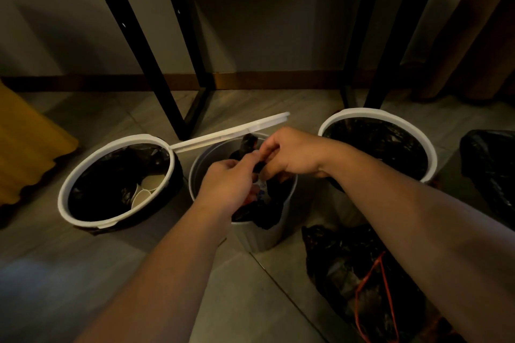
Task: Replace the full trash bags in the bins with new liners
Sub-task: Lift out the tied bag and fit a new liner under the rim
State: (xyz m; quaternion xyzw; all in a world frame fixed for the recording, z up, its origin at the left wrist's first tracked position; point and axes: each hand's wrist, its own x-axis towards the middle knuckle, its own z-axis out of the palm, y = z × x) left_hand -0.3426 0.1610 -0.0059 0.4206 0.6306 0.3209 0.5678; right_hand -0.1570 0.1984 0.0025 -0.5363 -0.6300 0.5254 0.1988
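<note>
Three round bins stand on the floor. The middle grey bin (pixel 264 236) holds a black trash bag (pixel 262 208) with rubbish inside. My left hand (pixel 225 186) and my right hand (pixel 289 153) both pinch the gathered top of this bag above the bin's mouth. The left bin (pixel 83 175) has a white rim ring, a black liner and paper cups (pixel 145 189) inside. The right bin (pixel 423 144) also has a white rim and a black liner.
A loose white rim ring (pixel 231 132) leans tilted behind the middle bin. A full black bag with red drawstrings (pixel 362 281) lies on the floor at lower right, another black bag (pixel 490 169) at far right. Black table legs (pixel 145 44) stand behind; a yellow cloth (pixel 25 153) lies left.
</note>
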